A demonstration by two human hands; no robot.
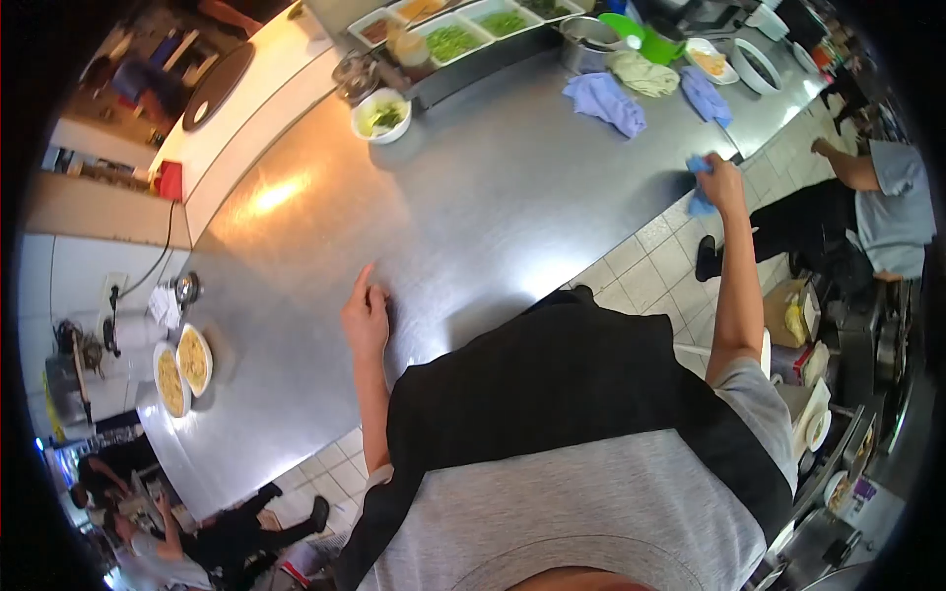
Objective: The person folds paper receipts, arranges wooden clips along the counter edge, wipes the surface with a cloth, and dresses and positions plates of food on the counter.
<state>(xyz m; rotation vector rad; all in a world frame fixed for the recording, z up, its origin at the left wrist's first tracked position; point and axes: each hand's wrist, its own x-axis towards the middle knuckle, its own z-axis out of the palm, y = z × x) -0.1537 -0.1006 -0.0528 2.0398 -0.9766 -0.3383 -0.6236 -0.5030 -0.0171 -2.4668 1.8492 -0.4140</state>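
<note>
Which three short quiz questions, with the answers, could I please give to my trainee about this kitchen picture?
1. Which of the person's hands holds the blue cloth?
2. How many oval dishes stand side by side at the left end of the counter?
3. The round white bowl stands: A) on the floor; B) in a sink; C) near the food trays.

Key: 1. The right hand. 2. Two. 3. C.
</note>
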